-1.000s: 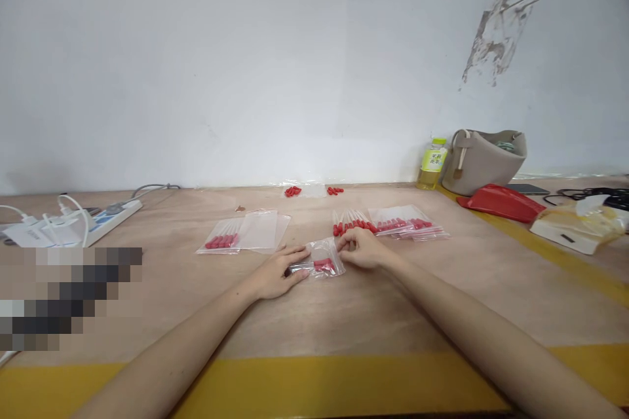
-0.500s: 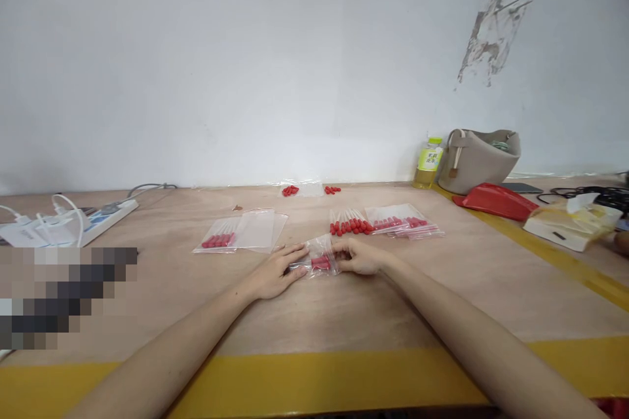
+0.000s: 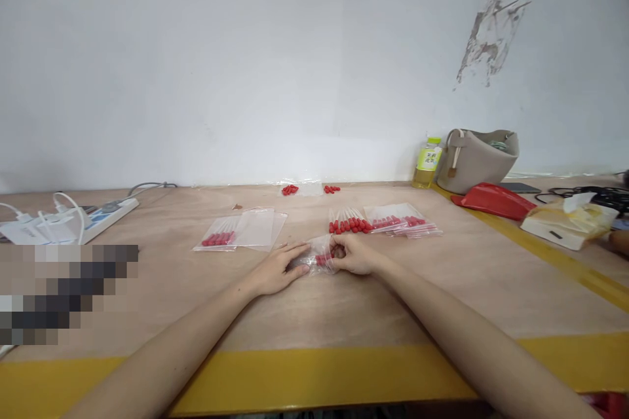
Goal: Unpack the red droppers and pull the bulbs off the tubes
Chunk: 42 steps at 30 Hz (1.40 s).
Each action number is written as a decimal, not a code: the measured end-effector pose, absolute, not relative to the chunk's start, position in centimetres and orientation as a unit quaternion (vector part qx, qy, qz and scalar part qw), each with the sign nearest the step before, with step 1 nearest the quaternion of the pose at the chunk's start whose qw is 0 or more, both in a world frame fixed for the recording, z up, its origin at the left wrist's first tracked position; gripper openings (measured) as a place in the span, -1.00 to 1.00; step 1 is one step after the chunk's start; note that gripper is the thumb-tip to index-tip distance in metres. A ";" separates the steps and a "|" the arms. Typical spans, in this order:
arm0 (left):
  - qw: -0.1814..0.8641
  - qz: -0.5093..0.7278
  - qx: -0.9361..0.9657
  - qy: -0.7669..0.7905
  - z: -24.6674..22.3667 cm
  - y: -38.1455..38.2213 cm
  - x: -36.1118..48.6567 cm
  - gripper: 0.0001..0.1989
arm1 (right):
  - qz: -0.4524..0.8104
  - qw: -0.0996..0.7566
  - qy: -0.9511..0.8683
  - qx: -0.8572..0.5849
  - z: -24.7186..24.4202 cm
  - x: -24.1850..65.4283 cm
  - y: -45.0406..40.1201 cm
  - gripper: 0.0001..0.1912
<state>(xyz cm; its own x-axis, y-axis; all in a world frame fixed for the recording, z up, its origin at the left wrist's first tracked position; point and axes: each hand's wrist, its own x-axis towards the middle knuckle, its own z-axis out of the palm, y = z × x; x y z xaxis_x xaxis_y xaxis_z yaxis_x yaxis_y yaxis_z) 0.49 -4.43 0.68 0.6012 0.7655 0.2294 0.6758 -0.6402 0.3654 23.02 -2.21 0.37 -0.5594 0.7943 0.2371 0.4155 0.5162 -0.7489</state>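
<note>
"Head camera: where are the hands?"

"The left hand [image 3: 278, 270] is spread, fingertips and thumb on one side of a small clear bag [image 3: 319, 243]; the right hand [image 3: 354, 255] pinches its other edge. Between them, the bag holds red pieces [image 3: 320, 260]."

"Any risk?"

"If the left pressed too lightly, the bag could slide; a hard right-hand tug might crumple it. Red-tipped sticks [image 3: 350, 226] lie just beyond the right hand."

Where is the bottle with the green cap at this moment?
In the head view, the bottle stands right of centre near the wall, just left of the grey handbag.
</note>
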 end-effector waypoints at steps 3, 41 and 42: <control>0.135 0.159 0.894 0.396 0.9 -4.7 0.3 -0.47 | 0.377 0.275 -0.808 -0.359 0.4 23.6 -2.2 -0.76; 0.142 0.264 0.809 0.505 1.6 -4.1 -0.3 -0.74 | 0.408 0.234 -0.786 -0.402 1.1 26.4 -2.4 -0.67; 0.148 0.266 0.802 0.514 1.5 -3.8 -0.5 -0.76 | 0.423 0.238 -0.779 -0.397 1.2 26.5 -2.4 -0.69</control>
